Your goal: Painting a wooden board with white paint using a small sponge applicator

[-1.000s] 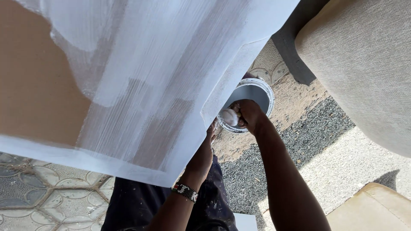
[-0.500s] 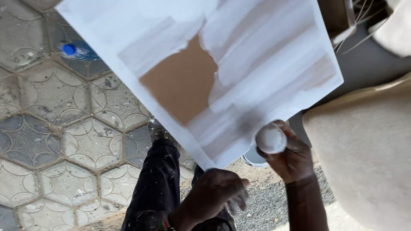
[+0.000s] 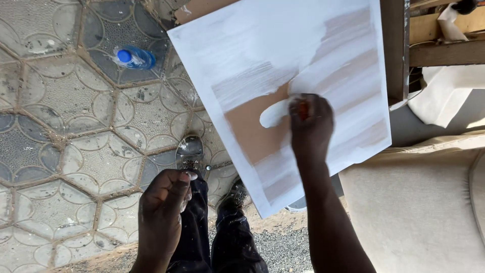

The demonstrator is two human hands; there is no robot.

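White-smeared pad (image 3: 275, 114) gripped in right hand (image 3: 309, 124) on board (image 3: 283, 65); left hand (image 3: 164, 202) loosely curled, empty.

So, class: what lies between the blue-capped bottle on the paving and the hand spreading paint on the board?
In the head view, between the bottle and the right hand lie bare paving and the board's white-painted part.

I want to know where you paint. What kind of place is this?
Probably an outdoor yard or patio used as a work spot. The ground is hexagon paving with gravel beside it, a plastic bottle lies on it, and the right hand spreads white paint on a board.
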